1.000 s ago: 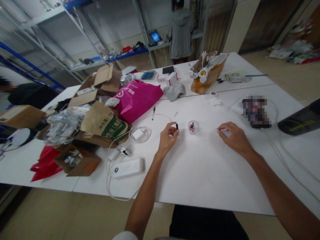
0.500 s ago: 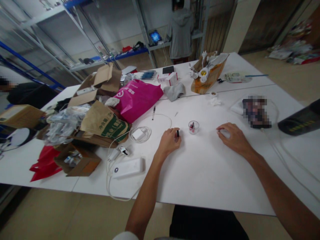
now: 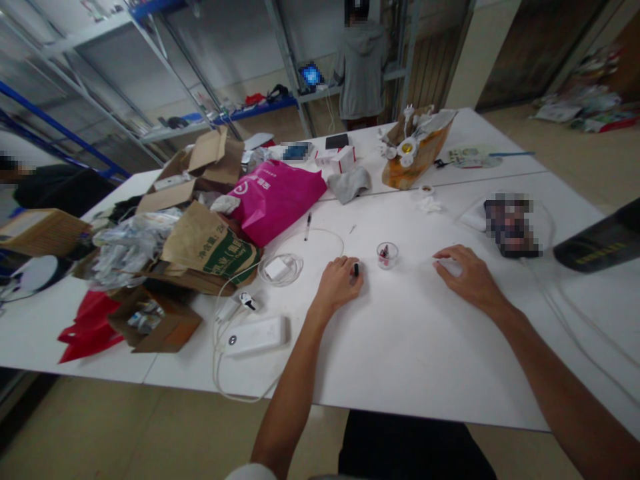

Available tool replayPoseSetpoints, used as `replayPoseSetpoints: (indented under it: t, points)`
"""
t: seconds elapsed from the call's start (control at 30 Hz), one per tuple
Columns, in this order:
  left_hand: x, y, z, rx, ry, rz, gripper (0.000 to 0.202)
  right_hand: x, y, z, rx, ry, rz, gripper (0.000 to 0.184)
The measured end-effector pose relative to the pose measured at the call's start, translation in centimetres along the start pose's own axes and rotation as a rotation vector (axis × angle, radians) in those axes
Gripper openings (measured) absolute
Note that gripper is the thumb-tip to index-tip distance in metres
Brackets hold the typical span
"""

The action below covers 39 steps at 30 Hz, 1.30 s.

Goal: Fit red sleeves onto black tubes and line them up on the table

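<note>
My left hand rests on the white table with its fingers curled round a small black piece, most of which they hide. To its right stands a small clear cup, upright, with a few tiny red and dark items inside. My right hand lies farther right, thumb and forefinger brought close together in a pinch. Anything between those fingertips is too small to make out; a pale patch shows inside the loop of the fingers. Neither hand touches the cup.
On the left lie a white power bank, a coiled cable with a charger, a pen, a pink bag and cardboard boxes. A phone and a black bottle are at right. A person stands behind the table.
Both hands stay nearly in place; only slight shifts of the fingers show. The cup and the things on the table have not moved.
</note>
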State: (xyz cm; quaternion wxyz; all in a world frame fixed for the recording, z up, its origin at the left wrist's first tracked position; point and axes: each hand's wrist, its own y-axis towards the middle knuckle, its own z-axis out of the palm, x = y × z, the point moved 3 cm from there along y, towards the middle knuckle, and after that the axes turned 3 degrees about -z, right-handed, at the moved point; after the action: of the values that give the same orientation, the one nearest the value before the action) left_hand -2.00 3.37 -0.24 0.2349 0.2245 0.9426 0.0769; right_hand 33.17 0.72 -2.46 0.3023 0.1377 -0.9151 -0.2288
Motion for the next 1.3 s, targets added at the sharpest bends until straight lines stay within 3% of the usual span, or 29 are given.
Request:
replayPoseSetpoints:
  t: [0.23,0.4,0.5,0.57,0.73,0.93,1.07,1.3]
  points:
    - [0.4,0.2,0.1,-0.024,-0.026,-0.047,0.028,0.7,0.3,-0.6,-0.049,0.038,0.021,0.013]
    - [0.5,0.4,-0.5,-0.171,-0.143,-0.049,0.024,2.1,0.6,-1.3,-0.105,0.11,0.061,0.011]
    - [0.5,0.4,-1.1,-0.262,-0.218,-0.038,0.035,3.6,1.6,-1.9,-0.144,0.175,0.04,0.006]
    - [0.5,0.4,-1.4,-0.311,-0.245,-0.034,0.043,5.0,2.9,-2.4,-0.144,0.194,-0.016,0.012]
    - [0.4,0.3,-1.8,-0.392,-0.267,0.015,0.041,9.0,7.3,-3.8,-0.075,0.235,-0.207,0.025]
    - [0.1,0.2,-1.9,-0.389,-0.192,0.049,0.033,12.4,11.8,-4.2,0.02,0.282,-0.384,0.028]
    - [0.1,0.2,-1.8,-0.363,-0.158,0.048,0.03,12.9,13.1,-3.8,0.096,0.249,-0.432,0.025]
    - [-0.2,0.3,-1.5,-0.359,-0.127,0.07,0.022,11.9,12.6,-4.3,0.187,0.178,-0.428,0.019]
